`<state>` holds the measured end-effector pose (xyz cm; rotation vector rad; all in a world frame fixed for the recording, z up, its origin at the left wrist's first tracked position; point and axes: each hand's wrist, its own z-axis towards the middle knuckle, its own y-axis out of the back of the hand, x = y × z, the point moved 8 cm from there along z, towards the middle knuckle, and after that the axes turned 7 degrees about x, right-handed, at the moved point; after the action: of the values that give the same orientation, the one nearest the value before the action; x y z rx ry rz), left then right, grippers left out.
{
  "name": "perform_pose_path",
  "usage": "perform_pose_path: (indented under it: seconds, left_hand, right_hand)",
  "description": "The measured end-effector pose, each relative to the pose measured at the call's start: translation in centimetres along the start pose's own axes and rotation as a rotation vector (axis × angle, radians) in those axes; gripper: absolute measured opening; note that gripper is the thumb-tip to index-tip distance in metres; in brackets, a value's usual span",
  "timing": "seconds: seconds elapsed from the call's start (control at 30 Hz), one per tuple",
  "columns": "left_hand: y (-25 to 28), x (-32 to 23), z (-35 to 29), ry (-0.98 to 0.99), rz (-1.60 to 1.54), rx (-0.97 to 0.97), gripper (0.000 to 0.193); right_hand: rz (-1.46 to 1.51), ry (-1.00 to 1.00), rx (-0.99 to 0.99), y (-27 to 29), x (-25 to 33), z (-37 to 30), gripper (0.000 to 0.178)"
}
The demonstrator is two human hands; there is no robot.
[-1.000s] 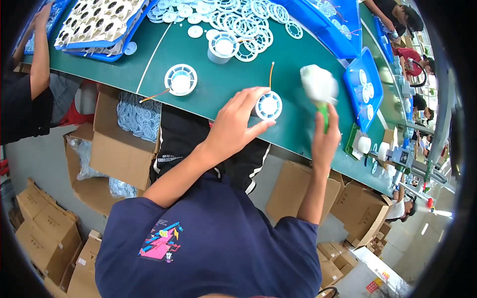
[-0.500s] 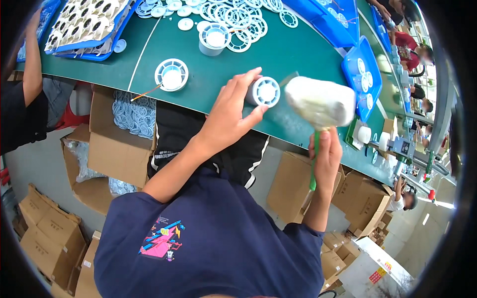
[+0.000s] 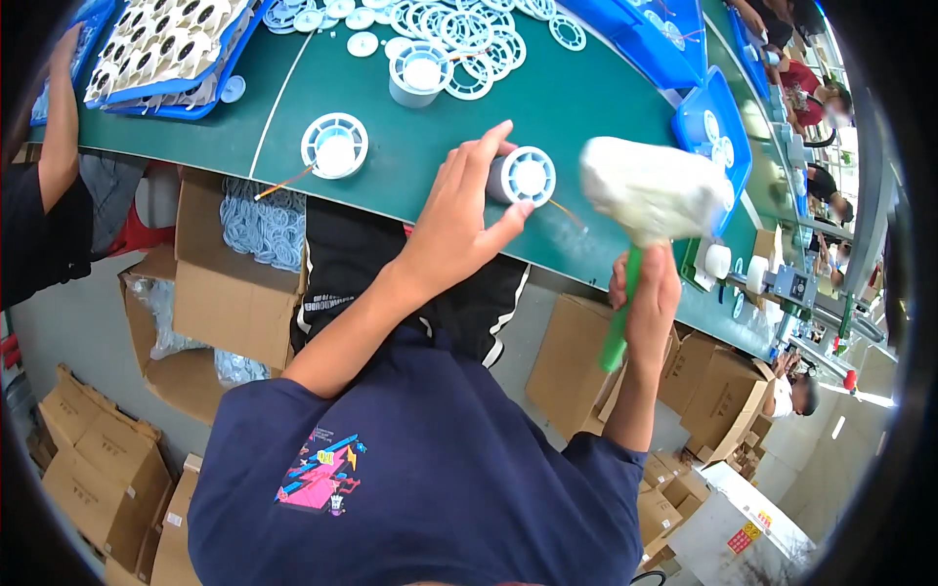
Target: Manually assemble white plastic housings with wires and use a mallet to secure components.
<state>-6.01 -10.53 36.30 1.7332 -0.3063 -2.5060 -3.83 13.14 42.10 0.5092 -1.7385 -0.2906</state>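
My left hand (image 3: 454, 210) is closed round a small cup-shaped plastic housing (image 3: 529, 177), which lies tilted on its side on the green table. Its pale spoked end faces right, and a thin wire (image 3: 567, 213) trails from it. In my right hand (image 3: 647, 293) is the green handle of a mallet (image 3: 653, 188), its bulky head wrapped in white. The mallet head hangs to the right of the housing, apart from it. Left of my left hand stands another housing (image 3: 335, 146) with a wire, and farther back is a third housing (image 3: 414, 74).
Many pale blue plastic rings (image 3: 469, 73) lie loose at the back of the green table (image 3: 234, 137). Blue bins (image 3: 718, 132) stand at the right, and a blue tray (image 3: 186, 110) of moulded parts at the left. A co-worker's arm (image 3: 61, 127) reaches in at far left. Cardboard boxes (image 3: 234, 313) stand below.
My right hand has moved the mallet slightly right, farther from the housing. The housing has shifted a little to the right in my left hand, and its wire now shows.
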Motion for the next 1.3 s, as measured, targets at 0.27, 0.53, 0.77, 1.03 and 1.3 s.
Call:
perform_pose_path:
  seconds: [0.27,0.53,0.77,1.03,1.3]
  left_hand:
    - [-0.2,1.0,0.0,0.091,-0.072,0.063,0.071]
    - [-0.5,1.3,-0.2,0.103,-0.158,0.061,0.068]
    - [0.2,1.0,0.0,0.117,-0.095,0.036,0.067]
    - [6.1,-1.8,-10.1,0.106,0.400,-0.340,0.065]
    - [10.1,-0.1,-7.7,0.256,0.445,-0.487,0.099]
  right_hand:
    - [-0.226,-0.064,0.117,1.1,2.6,3.6,0.044]
    - [-0.279,0.049,0.165,1.8,6.1,6.4,0.042]
    - [-0.434,0.164,0.235,-0.4,8.0,7.4,0.037]
    - [-0.782,0.516,-0.303,0.4,1.1,8.9,0.041]
    - [-0.709,0.690,-0.161,-9.9,4.6,4.0,0.064]
